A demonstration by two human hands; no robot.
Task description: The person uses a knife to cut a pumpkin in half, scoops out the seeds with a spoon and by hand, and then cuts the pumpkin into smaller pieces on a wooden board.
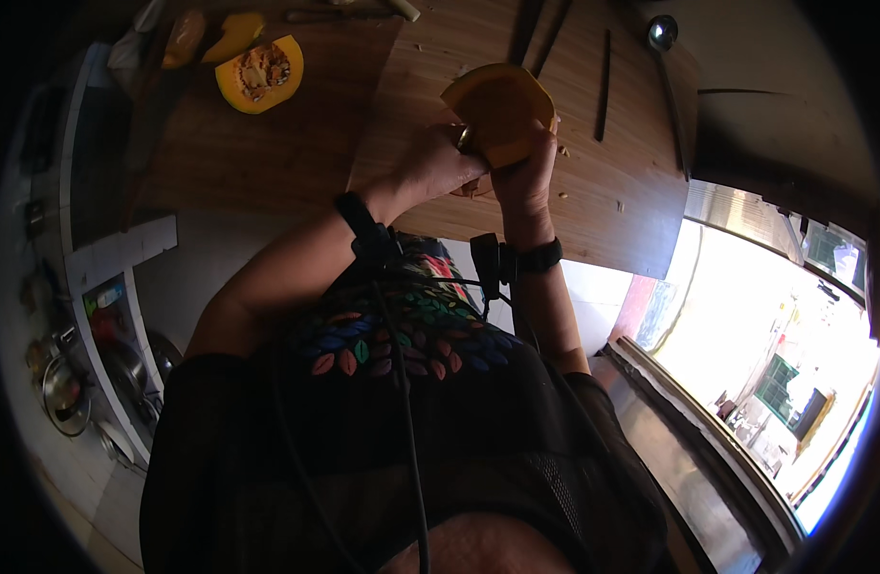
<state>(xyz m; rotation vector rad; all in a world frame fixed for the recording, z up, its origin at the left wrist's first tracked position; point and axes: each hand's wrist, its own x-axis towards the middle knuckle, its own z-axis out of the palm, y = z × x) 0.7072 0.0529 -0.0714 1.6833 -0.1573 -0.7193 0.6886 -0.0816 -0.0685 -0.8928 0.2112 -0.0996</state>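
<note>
A hollowed pumpkin piece [503,115] is held up over the wooden table, its orange inner side facing me. My right hand [527,168] grips its lower right edge, thumb on the flesh. Close against its lower left side, my left hand [447,161] is closed around a small shiny metal tool [465,139]; most of the tool is hidden, so its kind is unclear. A brown object [471,188] shows just below my hands, too covered to name. Several pale seeds or scraps [563,151] lie on the table right of my right hand.
At the upper left of the wooden table [426,86] sit a seed-filled pumpkin piece [261,75] and two more pumpkin pieces [233,36]. A long-handled metal ladle [662,32] and a thin dark stick [603,86] lie right. A bright window [741,316] is beyond the table.
</note>
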